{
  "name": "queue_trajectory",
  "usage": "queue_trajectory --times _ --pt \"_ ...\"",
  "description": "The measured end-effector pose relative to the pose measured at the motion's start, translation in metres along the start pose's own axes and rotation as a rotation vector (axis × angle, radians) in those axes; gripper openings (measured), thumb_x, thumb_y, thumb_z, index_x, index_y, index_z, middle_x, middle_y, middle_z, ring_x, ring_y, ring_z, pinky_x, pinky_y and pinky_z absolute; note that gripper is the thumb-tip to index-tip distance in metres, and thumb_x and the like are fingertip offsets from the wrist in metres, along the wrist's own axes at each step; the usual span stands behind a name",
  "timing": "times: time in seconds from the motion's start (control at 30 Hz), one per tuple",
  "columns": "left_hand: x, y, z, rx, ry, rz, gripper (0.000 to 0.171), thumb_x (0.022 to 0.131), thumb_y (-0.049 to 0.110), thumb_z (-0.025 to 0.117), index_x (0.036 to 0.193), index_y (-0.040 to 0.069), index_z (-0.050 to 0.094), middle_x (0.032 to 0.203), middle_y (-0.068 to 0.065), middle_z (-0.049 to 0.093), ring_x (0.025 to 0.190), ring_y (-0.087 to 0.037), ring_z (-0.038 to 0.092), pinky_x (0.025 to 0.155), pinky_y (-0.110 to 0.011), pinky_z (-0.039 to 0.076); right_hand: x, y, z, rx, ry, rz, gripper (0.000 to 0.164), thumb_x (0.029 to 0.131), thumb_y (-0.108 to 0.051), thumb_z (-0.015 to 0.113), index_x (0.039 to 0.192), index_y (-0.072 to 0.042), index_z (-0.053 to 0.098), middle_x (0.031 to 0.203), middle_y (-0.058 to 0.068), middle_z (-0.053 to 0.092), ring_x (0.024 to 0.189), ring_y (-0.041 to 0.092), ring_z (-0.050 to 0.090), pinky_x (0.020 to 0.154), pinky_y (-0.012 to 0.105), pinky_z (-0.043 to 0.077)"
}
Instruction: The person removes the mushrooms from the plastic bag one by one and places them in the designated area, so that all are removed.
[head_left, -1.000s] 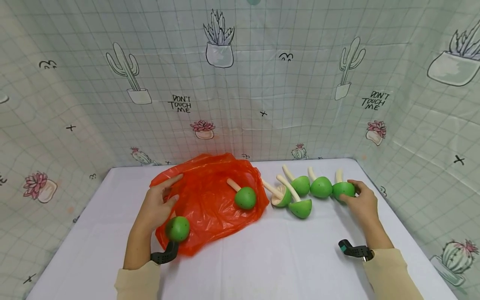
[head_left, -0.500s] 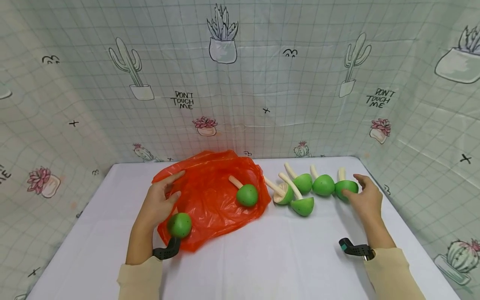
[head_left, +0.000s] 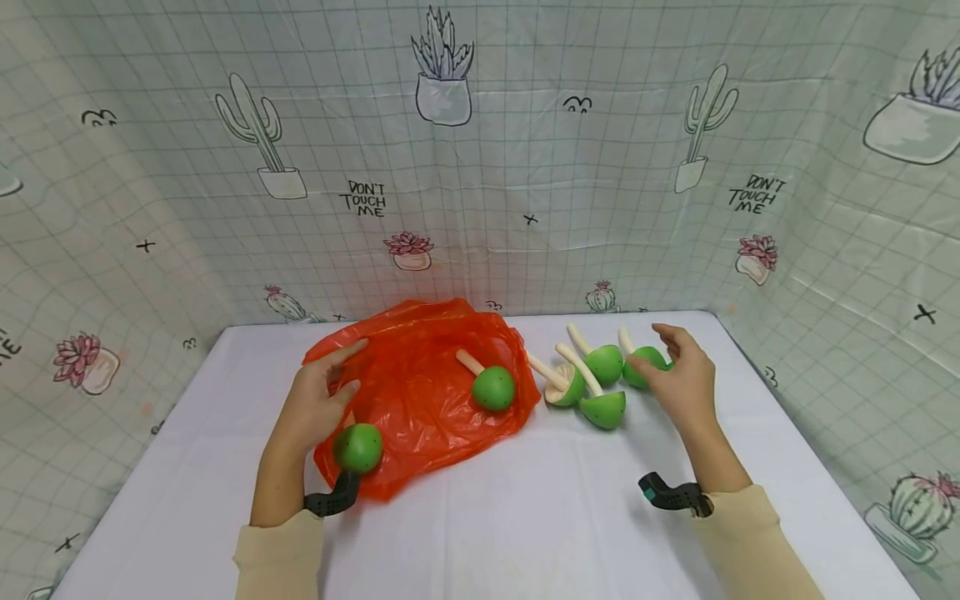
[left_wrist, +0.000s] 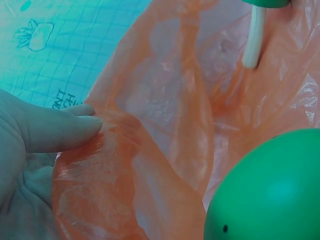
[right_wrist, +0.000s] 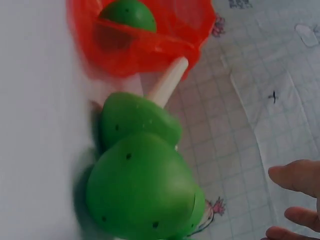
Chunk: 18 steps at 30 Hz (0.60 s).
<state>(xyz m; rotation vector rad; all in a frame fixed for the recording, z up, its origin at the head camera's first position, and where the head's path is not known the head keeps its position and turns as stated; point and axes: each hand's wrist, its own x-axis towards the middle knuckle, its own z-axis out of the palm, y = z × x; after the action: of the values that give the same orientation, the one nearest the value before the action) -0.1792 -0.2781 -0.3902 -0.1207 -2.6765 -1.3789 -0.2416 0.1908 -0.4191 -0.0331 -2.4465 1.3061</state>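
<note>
L hand (head_left: 315,408) pinches L edge of red bag (head_left: 423,429) on table (head_left: 525,517); 1 green mushroom (head_left: 493,388) on bag's R side, 2nd mushroom (head_left: 358,447) near L. R hand (head_left: 681,379), fingers & thumb spread, at R end of mushroom cluster (head_left: 603,410), R of bag; contact unclear.

Left hand (left_wrist: 30,145) pinches edge of orange plastic bag (left_wrist: 150,150), thumb uppermost, other fingers seemingly partly behind film. Right of hand, close: black-dotted green dome (left_wrist: 270,195). Farther right, beyond hand: green-capped mushroom (left_wrist: 254,40), pale stem against bag. Past fingertips: grid-printed sheet (left_wrist: 80,55).
</note>
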Motion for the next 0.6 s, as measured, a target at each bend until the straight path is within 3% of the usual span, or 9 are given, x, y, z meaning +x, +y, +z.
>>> queue_trajectory --times 0.27,0.6 --pt "0.001 -0.004 0.000 -0.010 0.001 0.037 0.057 0.101 -0.009 0.057 0.156 0.004 0.050 0.156 -0.021 0.050 0.140 -0.045 0.050 0.113 -0.058 0.044 -0.008 -0.042 0.038 0.129 -0.105 -0.120 0.059 0.092 -0.005 0.081 0.142 0.008 0.054 0.148 0.025 0.056 0.142 0.041 0.048 0.120 0.047 0.040" --pt "0.003 -0.004 0.001 0.006 -0.003 0.035 0.057 0.101 -0.009 0.057 0.156 0.005 0.051 0.156 -0.021 0.050 0.140 -0.046 0.050 0.115 -0.060 0.042 -0.028 -0.085 0.086 0.242 -0.199 -0.190 0.062 0.087 -0.004 0.085 0.141 0.006 0.057 0.144 0.023 0.059 0.137 0.041 0.055 0.116 0.049 0.045"
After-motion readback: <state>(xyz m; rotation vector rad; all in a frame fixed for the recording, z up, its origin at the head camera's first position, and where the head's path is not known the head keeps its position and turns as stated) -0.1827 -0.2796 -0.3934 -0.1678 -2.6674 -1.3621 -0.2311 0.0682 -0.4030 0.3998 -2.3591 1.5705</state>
